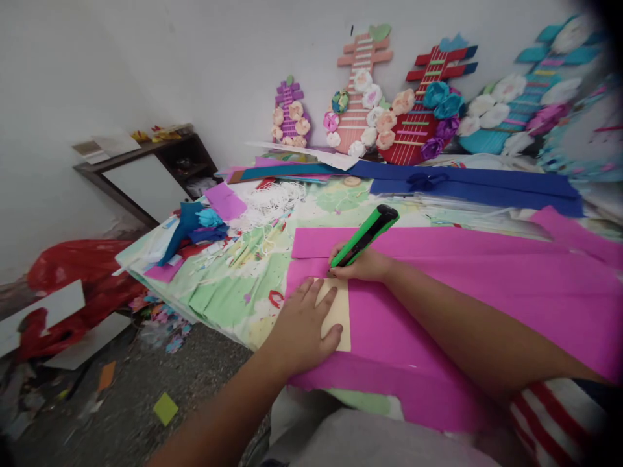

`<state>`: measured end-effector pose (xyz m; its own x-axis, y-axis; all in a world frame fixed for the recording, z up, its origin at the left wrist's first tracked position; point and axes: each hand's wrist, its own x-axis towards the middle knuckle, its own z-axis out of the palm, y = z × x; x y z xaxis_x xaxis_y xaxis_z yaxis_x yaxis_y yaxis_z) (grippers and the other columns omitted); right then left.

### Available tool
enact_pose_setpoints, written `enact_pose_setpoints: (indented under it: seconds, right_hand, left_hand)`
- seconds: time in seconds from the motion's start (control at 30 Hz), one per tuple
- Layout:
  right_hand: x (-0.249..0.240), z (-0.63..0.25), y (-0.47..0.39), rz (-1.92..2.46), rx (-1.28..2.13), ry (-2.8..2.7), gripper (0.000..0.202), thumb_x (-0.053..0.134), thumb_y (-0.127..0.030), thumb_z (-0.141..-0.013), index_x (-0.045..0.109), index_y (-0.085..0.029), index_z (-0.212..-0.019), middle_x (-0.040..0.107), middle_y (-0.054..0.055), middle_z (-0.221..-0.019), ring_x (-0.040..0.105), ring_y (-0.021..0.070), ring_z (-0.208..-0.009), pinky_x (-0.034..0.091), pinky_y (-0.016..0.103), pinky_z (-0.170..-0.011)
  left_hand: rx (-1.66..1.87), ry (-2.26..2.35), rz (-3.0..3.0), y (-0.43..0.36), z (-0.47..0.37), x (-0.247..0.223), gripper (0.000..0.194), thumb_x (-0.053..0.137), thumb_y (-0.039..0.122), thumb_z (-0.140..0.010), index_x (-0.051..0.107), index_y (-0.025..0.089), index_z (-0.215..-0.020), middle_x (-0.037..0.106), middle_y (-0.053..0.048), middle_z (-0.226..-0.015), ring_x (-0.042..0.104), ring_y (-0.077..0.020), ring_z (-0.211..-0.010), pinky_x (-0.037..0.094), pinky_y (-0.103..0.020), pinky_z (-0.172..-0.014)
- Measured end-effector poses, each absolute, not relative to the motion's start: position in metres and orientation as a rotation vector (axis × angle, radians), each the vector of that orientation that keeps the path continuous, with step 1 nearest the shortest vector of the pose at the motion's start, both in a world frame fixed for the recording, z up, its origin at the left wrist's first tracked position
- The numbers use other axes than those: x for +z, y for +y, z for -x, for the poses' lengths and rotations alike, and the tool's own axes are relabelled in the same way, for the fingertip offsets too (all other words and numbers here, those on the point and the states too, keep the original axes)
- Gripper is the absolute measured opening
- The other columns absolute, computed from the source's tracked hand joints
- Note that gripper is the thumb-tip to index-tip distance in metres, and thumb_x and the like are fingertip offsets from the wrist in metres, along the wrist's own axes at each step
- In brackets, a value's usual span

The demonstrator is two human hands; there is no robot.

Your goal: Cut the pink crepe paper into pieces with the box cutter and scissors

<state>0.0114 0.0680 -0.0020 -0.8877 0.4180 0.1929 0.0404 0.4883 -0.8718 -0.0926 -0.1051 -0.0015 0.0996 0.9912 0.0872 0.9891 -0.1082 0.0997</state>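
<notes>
My left hand [304,327] lies spread on a cream paper rectangle [341,318], its fingers apart and pressing it onto a large pink sheet [399,318]. Held in my right hand [363,264] is a green and black cutter [366,235], tilted with its lower end down at the top edge of the cream piece. The cutter's tip is hidden by my fingers. Pink material extends under both hands and far to the right, with a folded strip along its upper side.
Dark blue material [472,185] lies behind the pink sheet. White string [275,204] and scraps [207,224] cover the table's left part. Flower-decorated instrument shapes [357,110] lean on the wall. A low cabinet [146,181] stands at back left; papers litter the floor.
</notes>
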Motion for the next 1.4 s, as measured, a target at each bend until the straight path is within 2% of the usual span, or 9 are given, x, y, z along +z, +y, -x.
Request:
enact_pose_setpoints:
  seconds: [0.33,0.67,0.83,1.03,1.13,1.23,1.4]
  right_hand:
    - [0.001,-0.015,0.071,0.473,1.463,-2.286,0.013,0.06,-0.021,-0.059,0.051,-0.016,-0.067,0.055,-0.002,-0.062,0.053,0.0095,-0.059,0.044,0.022,-0.055]
    - [0.005,-0.015,0.07,0.382,1.351,-2.42,0.01,0.058,-0.02,-0.06,0.053,-0.016,-0.067,0.055,-0.002,-0.062,0.051,0.0089,-0.059,0.043,0.022,-0.058]
    - [-0.001,-0.014,0.072,0.448,1.502,-2.251,0.012,0.061,-0.02,-0.059,0.053,-0.016,-0.068,0.057,-0.002,-0.061,0.053,0.0097,-0.058,0.044,0.023,-0.057]
    - [0.002,-0.011,0.071,0.604,1.54,-1.997,0.011,0.06,-0.022,-0.061,0.054,-0.014,-0.066,0.057,-0.003,-0.056,0.053,0.009,-0.051,0.043,0.022,-0.052]
    - [0.009,-0.015,0.065,0.521,1.521,-2.156,0.013,0.062,-0.023,-0.06,0.056,-0.014,-0.067,0.06,-0.001,-0.061,0.056,0.0109,-0.058,0.045,0.023,-0.058]
    - [0.009,-0.023,0.057,0.506,1.493,-2.17,0.015,0.063,-0.025,-0.061,0.056,-0.015,-0.07,0.061,0.0,-0.066,0.059,0.0128,-0.066,0.046,0.026,-0.065]
    - [0.001,-0.035,0.049,0.642,1.532,-2.053,0.021,0.063,-0.03,-0.062,0.055,-0.017,-0.077,0.062,0.001,-0.073,0.06,0.0138,-0.073,0.047,0.028,-0.07]
  left_hand:
    - [0.217,2.084,-2.325,-0.106,0.093,-0.004,0.056,0.043,0.041,-0.077,0.036,0.016,-0.127,0.029,-0.014,-0.135,0.021,-0.0295,-0.124,0.022,-0.045,-0.099]
    - [0.201,2.081,-2.32,-0.106,0.093,-0.003,0.056,0.042,0.041,-0.077,0.036,0.015,-0.127,0.032,-0.014,-0.133,0.021,-0.03,-0.124,0.021,-0.045,-0.099]
    - [0.19,2.093,-2.318,-0.106,0.092,-0.004,0.056,0.042,0.039,-0.077,0.036,0.014,-0.126,0.03,-0.016,-0.134,0.022,-0.0301,-0.124,0.022,-0.045,-0.097]
    - [0.118,2.097,-2.401,-0.105,0.091,0.004,0.053,0.04,0.04,-0.078,0.039,0.014,-0.124,0.038,-0.016,-0.129,0.029,-0.0315,-0.12,0.021,-0.05,-0.096]
    - [0.117,2.0,-2.517,-0.1,0.091,0.012,0.053,0.039,0.039,-0.076,0.043,0.008,-0.12,0.043,-0.017,-0.124,0.035,-0.0298,-0.115,0.021,-0.046,-0.097]
    - [0.128,1.901,-2.585,-0.093,0.089,0.018,0.051,0.042,0.035,-0.072,0.049,0.003,-0.112,0.05,-0.018,-0.113,0.043,-0.0285,-0.106,0.029,-0.04,-0.094]
    - [0.179,1.918,-2.57,-0.089,0.083,0.016,0.045,0.044,0.032,-0.068,0.055,0.005,-0.102,0.054,-0.018,-0.102,0.045,-0.0301,-0.097,0.035,-0.042,-0.086]
